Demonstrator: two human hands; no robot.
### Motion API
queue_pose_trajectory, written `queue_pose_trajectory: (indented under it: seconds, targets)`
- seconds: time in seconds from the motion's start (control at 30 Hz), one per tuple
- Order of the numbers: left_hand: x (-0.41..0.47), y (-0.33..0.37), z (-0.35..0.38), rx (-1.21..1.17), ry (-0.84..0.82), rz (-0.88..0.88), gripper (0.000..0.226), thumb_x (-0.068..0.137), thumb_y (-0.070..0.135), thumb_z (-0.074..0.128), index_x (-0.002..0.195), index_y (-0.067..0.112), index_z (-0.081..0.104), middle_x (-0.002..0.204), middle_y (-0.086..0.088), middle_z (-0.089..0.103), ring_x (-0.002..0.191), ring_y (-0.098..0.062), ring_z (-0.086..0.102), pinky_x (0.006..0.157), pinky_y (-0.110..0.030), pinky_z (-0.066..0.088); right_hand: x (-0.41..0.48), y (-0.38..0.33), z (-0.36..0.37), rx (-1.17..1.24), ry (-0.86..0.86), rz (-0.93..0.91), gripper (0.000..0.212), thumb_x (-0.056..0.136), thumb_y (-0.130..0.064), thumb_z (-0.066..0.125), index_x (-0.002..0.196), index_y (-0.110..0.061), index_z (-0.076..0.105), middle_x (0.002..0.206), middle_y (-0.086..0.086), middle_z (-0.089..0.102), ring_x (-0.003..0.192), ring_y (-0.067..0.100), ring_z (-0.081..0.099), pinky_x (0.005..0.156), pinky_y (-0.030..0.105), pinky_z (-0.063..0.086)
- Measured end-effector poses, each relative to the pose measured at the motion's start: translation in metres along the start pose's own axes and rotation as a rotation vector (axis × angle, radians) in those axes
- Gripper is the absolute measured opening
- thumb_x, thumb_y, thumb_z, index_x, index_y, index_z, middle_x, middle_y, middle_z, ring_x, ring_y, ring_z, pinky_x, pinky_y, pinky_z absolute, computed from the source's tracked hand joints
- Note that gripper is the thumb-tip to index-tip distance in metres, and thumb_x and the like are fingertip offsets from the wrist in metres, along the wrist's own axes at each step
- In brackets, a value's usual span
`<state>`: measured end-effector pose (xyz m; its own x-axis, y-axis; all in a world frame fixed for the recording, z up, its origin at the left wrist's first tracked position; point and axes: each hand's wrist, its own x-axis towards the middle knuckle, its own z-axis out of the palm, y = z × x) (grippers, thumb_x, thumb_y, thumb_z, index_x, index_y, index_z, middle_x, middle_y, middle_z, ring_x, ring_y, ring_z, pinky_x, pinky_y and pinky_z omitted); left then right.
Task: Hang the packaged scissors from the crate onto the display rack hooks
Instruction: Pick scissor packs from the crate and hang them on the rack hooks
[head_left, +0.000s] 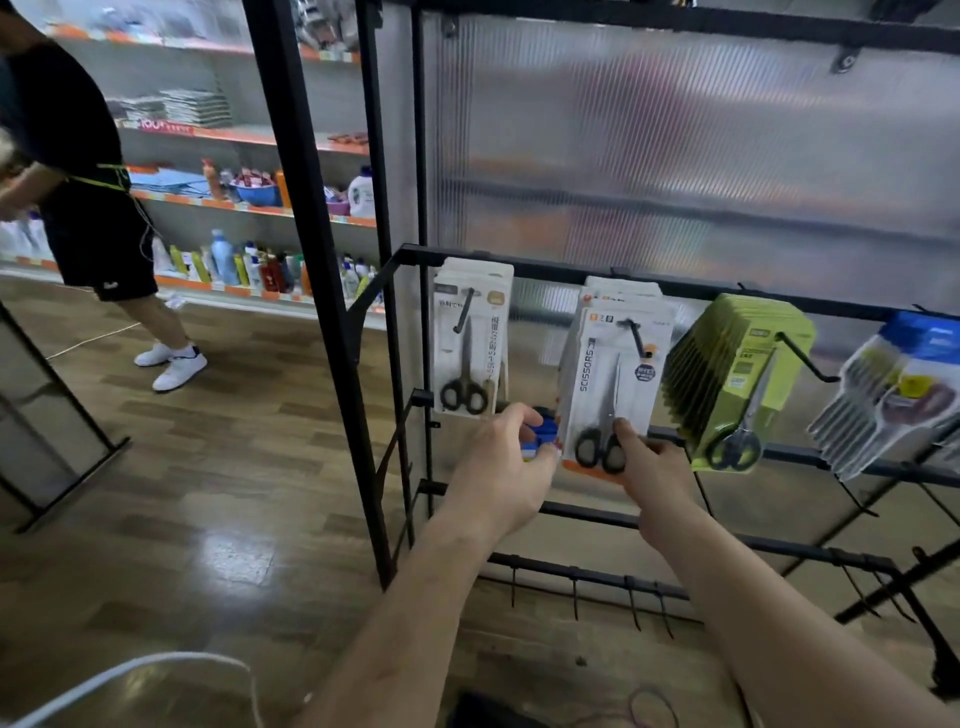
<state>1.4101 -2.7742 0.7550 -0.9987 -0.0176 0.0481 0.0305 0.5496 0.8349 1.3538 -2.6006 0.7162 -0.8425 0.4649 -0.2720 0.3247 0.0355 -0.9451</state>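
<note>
Right now the right hand pinches the lower edge of a white-and-orange scissors pack, thumb pressed on the front over the black handles and the other fingers hidden behind the card. Above that grip the pack hangs on a black hook of the display rack, at the front of a small stack of the same cards. Just to the left of the grip, the left hand reaches in with its fingers curled, the thumb tip right by the pack's bottom corner. A blue thing shows between those fingers, but I cannot tell whether the hand holds it or the pack. Further left hangs a white pack with black-handled scissors. To the right of the grip sit a row of green packs, then blue-topped packs. Well off to the left, another person in dark clothes stands by stocked shelves.
</note>
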Motion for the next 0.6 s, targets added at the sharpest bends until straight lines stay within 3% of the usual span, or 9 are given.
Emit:
queue_pose_trajectory:
  seconds: [0.13,0.23,0.33,0.47,0.6]
  targets:
    - [-0.003,0.008,0.011,0.06,-0.026,0.032,0.026,0.1,0.033,0.06,0.126,0.029,0.055,0.118,0.01,0.057,0.106,-0.009,0.057,0.083,-0.024,0.046,-0.007,-0.003,-0.018,-0.065,-0.046,-0.029,0.044,0.09,-0.048,0.073,0.116,-0.015,0.062,0.11,0.002,0.066,0.097,0.019,0.058,0.084,0.036,0.041]
    - [-0.007,0.028,0.029,0.134,-0.045,0.059,0.025,0.1,0.033,0.059,0.125,0.03,0.055,0.119,0.009,0.056,0.105,-0.011,0.058,0.084,-0.03,0.05,-0.018,-0.006,-0.049,-0.144,-0.09,-0.1,0.052,0.092,-0.04,0.072,0.136,-0.017,0.058,0.125,0.001,0.065,0.107,0.017,0.058,0.086,0.033,0.043]
    - [-0.015,0.059,0.052,0.187,-0.033,0.114,0.025,0.1,0.034,0.058,0.124,0.03,0.056,0.12,0.008,0.058,0.11,-0.015,0.059,0.094,-0.04,0.055,-0.031,-0.014,-0.095,-0.237,-0.124,-0.239,0.052,0.093,-0.026,0.07,0.141,-0.015,0.054,0.133,0.001,0.063,0.122,0.018,0.058,0.1,0.038,0.048]
    - [-0.038,0.093,0.078,0.363,-0.063,0.164,0.036,0.101,0.036,0.056,0.136,0.03,0.053,0.133,0.006,0.056,0.122,-0.017,0.052,0.101,-0.039,0.048,-0.055,-0.027,-0.159,-0.64,-0.114,-0.46,0.055,0.092,-0.03,0.069,0.145,-0.021,0.053,0.141,-0.002,0.06,0.131,0.019,0.053,0.109,0.033,0.042]
    - [-0.073,0.107,0.096,0.488,-0.047,0.142,0.044,0.102,0.039,0.054,0.144,0.028,0.048,0.138,0.003,0.053,0.129,-0.019,0.048,0.106,-0.04,0.044,-0.074,-0.035,-0.205,-0.971,-0.141,-0.52,0.062,0.096,-0.039,0.06,0.152,-0.021,0.04,0.153,0.002,0.049,0.139,0.022,0.043,0.12,0.039,0.03]
